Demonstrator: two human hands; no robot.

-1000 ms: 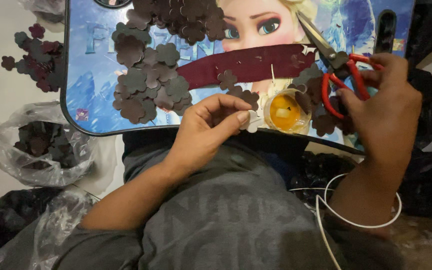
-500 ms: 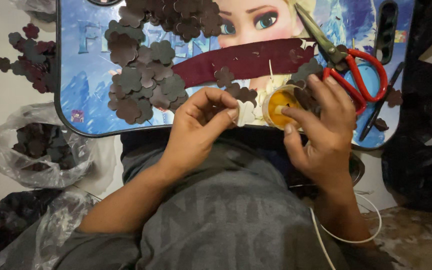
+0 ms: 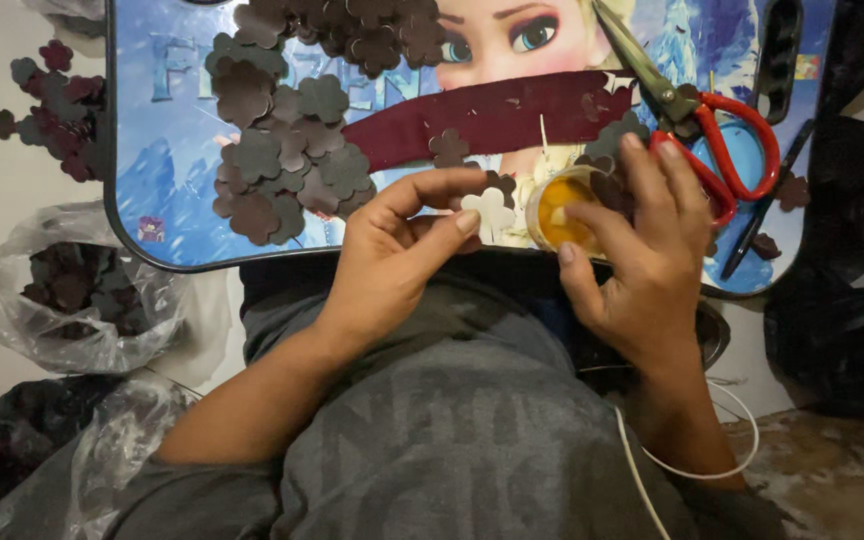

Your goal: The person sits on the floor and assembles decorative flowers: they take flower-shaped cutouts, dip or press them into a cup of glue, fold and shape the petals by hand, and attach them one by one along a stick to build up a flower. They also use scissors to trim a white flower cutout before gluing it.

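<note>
My left hand (image 3: 402,250) pinches a small flower-shaped cutout (image 3: 489,208), its pale side up, at the near edge of the blue picture tray (image 3: 167,150). Just right of it my right hand (image 3: 642,250) rests over a small round container of yellow glue (image 3: 558,210), fingers spread around its rim and touching it. A pile of dark flower cutouts (image 3: 277,150) lies on the tray to the left. A long maroon strip (image 3: 492,115) crosses the tray's middle.
Red-handled scissors (image 3: 722,140) lie on the tray's right part, with a black pen (image 3: 762,205) beside them. A clear plastic bag of dark cutouts (image 3: 67,290) sits at the left. More flower cutouts (image 3: 47,100) are scattered on the floor at the upper left.
My right hand has left the scissors and come down left onto the glue container. My left hand has lifted the flower cutout and turned its pale side up.
</note>
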